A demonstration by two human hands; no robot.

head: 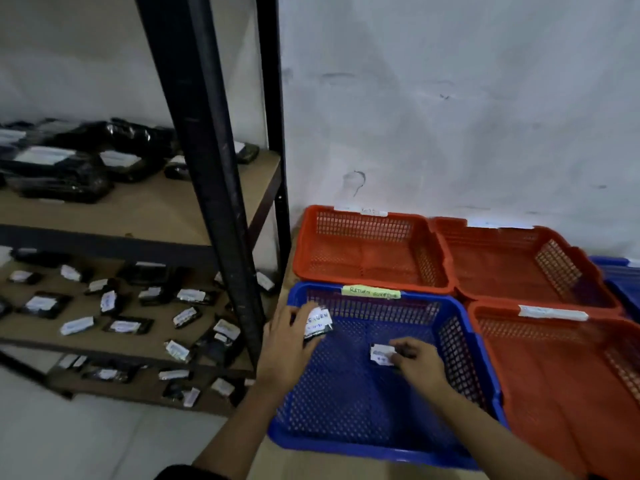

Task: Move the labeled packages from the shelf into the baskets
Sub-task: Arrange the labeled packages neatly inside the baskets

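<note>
Each hand grasps one labeled package: left hand (285, 344) a package (317, 323), right hand (417, 358) a second package (382, 355); both over the blue basket (460, 317). Recommended: lower each flat, label upward; release beneath the fingers.

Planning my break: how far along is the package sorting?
Barely begun. Nothing visibly lies loose in the blue basket or the orange baskets. In hand: the left hand and right hand each hold a labeled package over the blue basket. Left: many packages on the shelf.
</note>
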